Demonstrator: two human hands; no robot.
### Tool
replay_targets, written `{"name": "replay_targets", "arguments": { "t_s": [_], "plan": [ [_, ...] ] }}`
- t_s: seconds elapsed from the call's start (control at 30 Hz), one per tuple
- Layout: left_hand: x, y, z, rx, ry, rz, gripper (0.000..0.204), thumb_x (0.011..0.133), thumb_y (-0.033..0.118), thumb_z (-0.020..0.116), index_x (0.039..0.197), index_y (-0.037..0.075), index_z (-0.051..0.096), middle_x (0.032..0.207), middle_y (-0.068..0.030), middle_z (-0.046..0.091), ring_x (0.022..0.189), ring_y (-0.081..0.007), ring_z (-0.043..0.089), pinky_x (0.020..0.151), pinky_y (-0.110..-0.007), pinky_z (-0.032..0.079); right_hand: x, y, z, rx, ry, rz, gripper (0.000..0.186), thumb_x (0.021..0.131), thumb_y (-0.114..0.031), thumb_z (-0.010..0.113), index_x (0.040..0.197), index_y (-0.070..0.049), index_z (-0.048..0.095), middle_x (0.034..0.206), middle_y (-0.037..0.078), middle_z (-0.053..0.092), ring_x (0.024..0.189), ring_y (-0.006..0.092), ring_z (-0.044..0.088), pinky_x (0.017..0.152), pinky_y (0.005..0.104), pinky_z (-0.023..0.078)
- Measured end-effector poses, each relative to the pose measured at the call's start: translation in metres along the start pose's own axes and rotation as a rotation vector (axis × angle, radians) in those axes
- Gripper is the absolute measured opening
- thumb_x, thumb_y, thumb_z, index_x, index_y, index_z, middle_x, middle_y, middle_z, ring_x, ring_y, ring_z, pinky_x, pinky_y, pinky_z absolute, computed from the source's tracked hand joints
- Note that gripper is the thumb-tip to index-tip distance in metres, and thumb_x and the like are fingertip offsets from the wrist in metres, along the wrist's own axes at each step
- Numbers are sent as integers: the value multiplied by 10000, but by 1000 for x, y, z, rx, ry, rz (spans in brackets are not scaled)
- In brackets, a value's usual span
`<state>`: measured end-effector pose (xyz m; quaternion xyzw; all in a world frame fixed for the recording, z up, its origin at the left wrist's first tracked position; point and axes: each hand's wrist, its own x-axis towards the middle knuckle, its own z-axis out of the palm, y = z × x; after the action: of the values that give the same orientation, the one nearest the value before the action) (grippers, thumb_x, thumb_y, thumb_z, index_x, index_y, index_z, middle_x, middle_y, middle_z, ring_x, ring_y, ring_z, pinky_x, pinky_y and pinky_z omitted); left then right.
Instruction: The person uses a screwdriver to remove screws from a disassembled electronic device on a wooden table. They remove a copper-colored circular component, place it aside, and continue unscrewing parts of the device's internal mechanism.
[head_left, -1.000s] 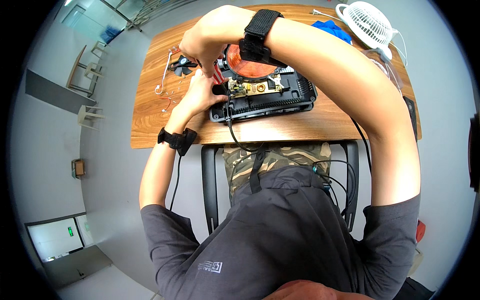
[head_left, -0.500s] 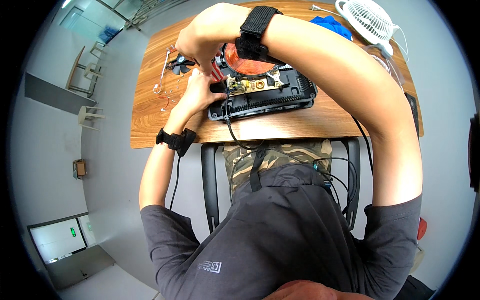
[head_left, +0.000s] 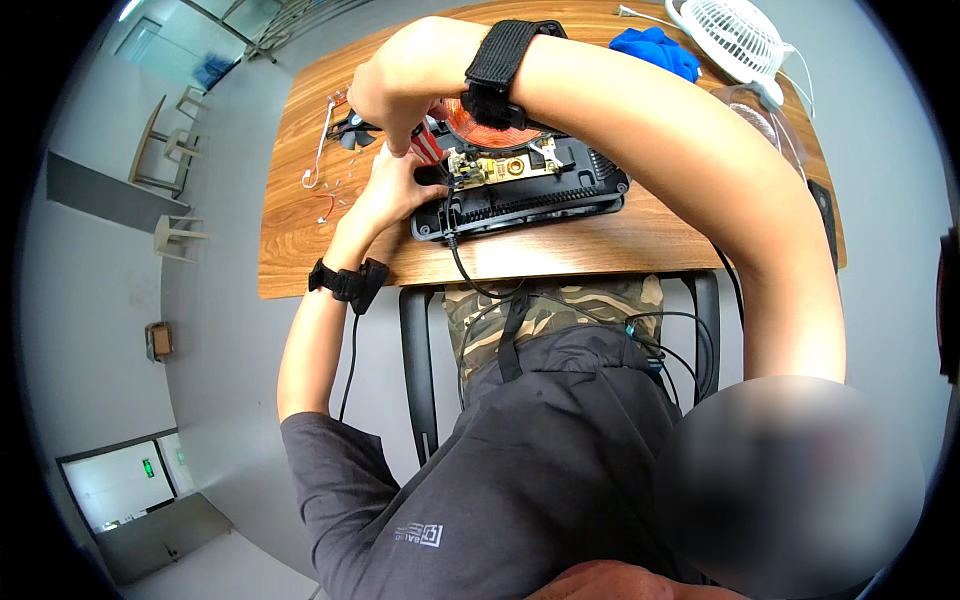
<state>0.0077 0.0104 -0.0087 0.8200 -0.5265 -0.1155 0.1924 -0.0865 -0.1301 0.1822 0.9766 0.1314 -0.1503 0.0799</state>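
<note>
Wood-grain worktop [head_left: 330,260] carries, near twelve o'clock in the head view, an opened black induction-cooker housing [head_left: 575,182] with its copper coil [head_left: 495,128] and circuit board [head_left: 500,168] exposed, probably left uncovered for access. The right hand [head_left: 388,85] grasps a red-and-white tool handle [head_left: 428,148] at the housing's ten o'clock edge. At nine o'clock, the left hand [head_left: 395,188] lies against it, seemingly steadying; its fingertips' grip cannot be told. The right arm [head_left: 690,140] arches over from three o'clock, wrist bent; the left forearm [head_left: 345,245] reaches up from seven.
</note>
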Motion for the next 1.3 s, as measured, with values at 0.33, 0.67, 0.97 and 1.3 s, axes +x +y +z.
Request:
{"name": "replay_targets", "arguments": {
  "t_s": [0.33,0.67,0.97,1.3],
  "plan": [
    [7,-5,3,97,-2,51,517,705,227,880,1166,44,735,1223,-209,629,1152,-373,561,1036,-441,447,-20,-1,3,13,0,139,355,814,-294,736,1110,-102,777,1049,100,761,934,256,721,806,410,568],
    [7,-3,2,41,65,180,476,715,189,870,1150,41,746,1063,-203,709,1075,-354,632,973,-425,493,0,0,19,55,157,3,275,838,-202,680,1067,-98,790,1039,131,758,956,312,716,808,454,572],
    [0,4,0,-66,16,73,533,758,153,854,1253,42,692,1138,-212,708,1084,-353,668,992,-412,511,-25,-13,4,73,39,84,343,859,-274,673,1113,-67,778,1084,153,752,1014,306,714,850,429,573],
    [5,9,-1,-131,-8,13,519,749,129,845,1245,72,701,1071,-181,741,1058,-311,703,979,-402,521,0,-6,51,-42,515,-29,209,832,-150,640,901,-7,776,906,179,751,870,327,748,703,435,600]
  ]
}}
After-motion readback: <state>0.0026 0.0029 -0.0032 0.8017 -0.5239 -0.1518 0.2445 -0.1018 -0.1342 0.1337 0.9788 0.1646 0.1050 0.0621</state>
